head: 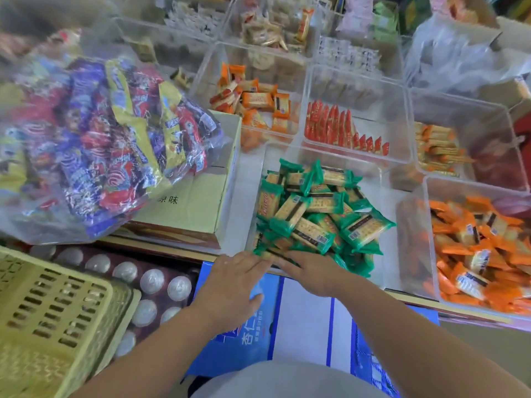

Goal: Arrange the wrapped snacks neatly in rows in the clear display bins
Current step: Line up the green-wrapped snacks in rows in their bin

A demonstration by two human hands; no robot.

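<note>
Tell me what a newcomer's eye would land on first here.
A loose heap of green-wrapped snacks sits in the near clear bin, left hand and right hand flat at its front edge. At left, a big bag of purple, red and yellow sweets lies on a carton.

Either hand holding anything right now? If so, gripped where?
Nothing is held. The left hand and the right hand lie flat with straight fingers, their fingertips touching the near edge of the green snacks in the clear bin.
</note>
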